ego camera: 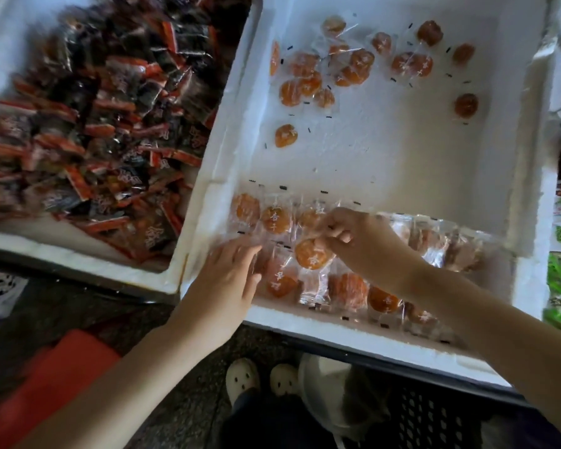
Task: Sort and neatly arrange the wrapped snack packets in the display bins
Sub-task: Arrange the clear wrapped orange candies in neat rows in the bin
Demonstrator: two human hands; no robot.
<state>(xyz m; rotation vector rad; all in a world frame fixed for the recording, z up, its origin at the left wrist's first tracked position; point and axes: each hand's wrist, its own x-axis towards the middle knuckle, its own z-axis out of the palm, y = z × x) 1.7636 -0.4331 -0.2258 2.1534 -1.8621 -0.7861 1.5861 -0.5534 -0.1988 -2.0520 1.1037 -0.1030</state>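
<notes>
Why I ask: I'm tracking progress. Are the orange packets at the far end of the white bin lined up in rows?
No, the far orange packets lie scattered loosely across the floor of the white bin.

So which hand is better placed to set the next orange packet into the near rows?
The right hand. It pinches an orange packet just above the near rows of the white foam bin. The left hand lies flat on the rows' left end, probably steadying them.
</notes>
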